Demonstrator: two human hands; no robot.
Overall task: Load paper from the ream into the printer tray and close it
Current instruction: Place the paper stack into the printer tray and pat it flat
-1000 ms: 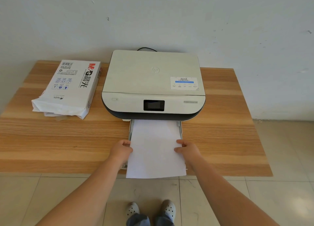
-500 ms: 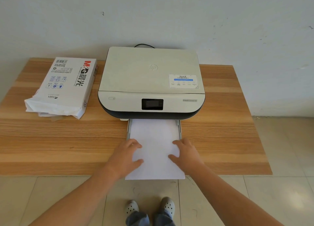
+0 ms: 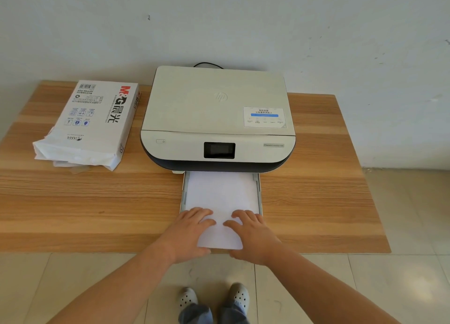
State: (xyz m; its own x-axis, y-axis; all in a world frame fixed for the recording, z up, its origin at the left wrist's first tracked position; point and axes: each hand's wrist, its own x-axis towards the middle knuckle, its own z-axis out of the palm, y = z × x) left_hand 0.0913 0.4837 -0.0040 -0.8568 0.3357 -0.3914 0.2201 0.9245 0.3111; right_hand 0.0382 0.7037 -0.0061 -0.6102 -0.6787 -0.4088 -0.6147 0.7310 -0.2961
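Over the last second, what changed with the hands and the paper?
Both hands moved from gripping the side edges of the white paper stack to lying flat on top: left hand, right hand. The stack slid further into the pulled-out grey printer tray, with less overhanging the wooden table's edge. The white printer and opened white paper ream stayed put; the tray is still open.

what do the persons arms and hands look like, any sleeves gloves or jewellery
Both arms are bare from the frame's lower edge up to the wrists, with no sleeve in view. The left hand and right hand wear no gloves, and no rings, watch or bracelet show.
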